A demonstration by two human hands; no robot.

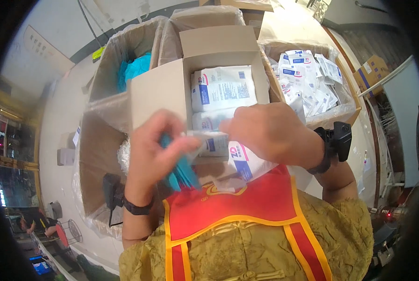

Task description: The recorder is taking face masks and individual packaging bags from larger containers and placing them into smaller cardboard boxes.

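Fingers of left hand [154,152] grasping teal bundle [183,172], right hand [276,133] curled, apparently pinching film [204,135]

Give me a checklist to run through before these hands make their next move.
1. Carton open: ok, flaps spread.
2. White packs inside it: ok, printed faces visible.
3. Right hand closed on the translucent film: ok, fingers bent in at its end.
4. Left hand gripping the blue folded item: cannot tell, blurred.
5. Clear view into the carton's near end: not ok, hands partly cover it.
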